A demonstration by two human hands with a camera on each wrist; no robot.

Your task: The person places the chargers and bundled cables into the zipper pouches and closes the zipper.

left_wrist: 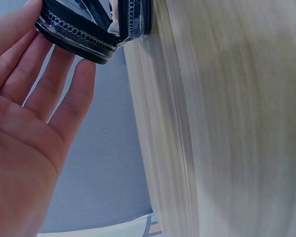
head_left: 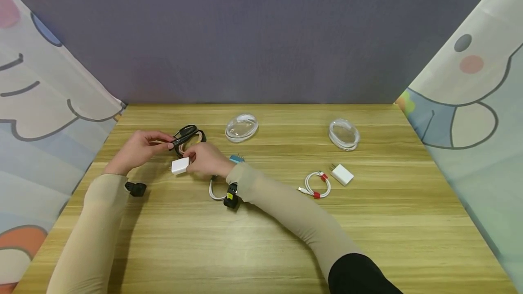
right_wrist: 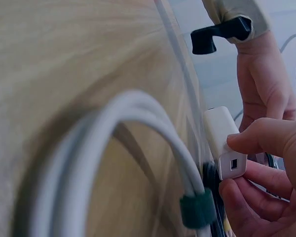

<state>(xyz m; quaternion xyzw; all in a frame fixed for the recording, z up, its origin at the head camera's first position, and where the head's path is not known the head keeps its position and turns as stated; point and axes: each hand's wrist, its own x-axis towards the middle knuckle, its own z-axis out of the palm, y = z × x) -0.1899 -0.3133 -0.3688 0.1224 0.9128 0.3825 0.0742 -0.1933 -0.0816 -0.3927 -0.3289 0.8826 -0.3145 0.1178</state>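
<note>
My left hand [head_left: 135, 152] pinches the edge of a clear round zippered case [head_left: 186, 134] with black trim, at the table's back left. The left wrist view shows the case's black zipper [left_wrist: 76, 24] and its lid standing apart from the lower part. A pinkish thing shows inside. Just in front of the case, my right hand [head_left: 209, 160] pinches a white charger plug [head_left: 180, 166] between thumb and fingers. Its USB port [right_wrist: 233, 164] faces the right wrist camera. Below that wrist lies a coiled white cable [right_wrist: 153, 111] with a dark green strap [right_wrist: 198, 209].
Beyond the right wrist lies a blue charger plug [head_left: 236, 159]. Two clear round cases with white trim, one at back centre [head_left: 229, 137] and another at back right [head_left: 350, 147], lie on the wooden table [head_left: 196, 248]. A white cable with red straps [head_left: 316, 195] lies beside another white charger [head_left: 342, 174].
</note>
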